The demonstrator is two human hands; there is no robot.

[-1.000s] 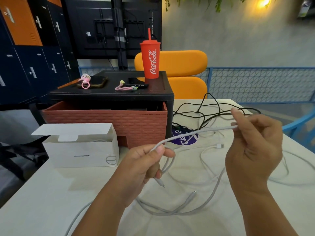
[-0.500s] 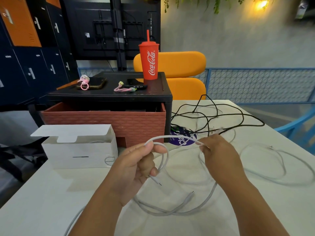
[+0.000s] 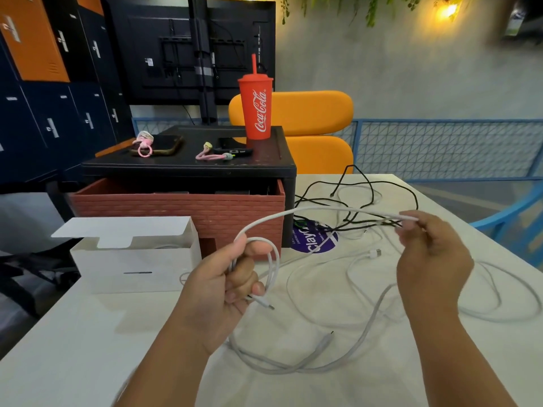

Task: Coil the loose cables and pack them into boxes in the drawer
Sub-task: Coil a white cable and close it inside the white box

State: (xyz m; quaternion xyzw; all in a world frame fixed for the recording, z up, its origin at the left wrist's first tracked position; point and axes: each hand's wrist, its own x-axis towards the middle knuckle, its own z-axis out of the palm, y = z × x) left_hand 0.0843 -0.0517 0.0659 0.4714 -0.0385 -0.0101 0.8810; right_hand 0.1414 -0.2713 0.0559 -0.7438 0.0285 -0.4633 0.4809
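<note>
Right hand [image 3: 432,259] outward, white cable [image 3: 323,209] crosswise.

White cable [image 3: 308,207]: partly looped, arched above counter's middle.
Black cable [image 3: 361,226]: tangled, toward far edge.
White box [image 3: 132,268]: open, flap up, left edge.
Drawer [image 3: 176,207]: brick-red, pulled out, far-left corner.

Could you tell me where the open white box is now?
The open white box sits left in the head view, on the white table, before the brick-patterned drawer, left of the left hand.
</note>
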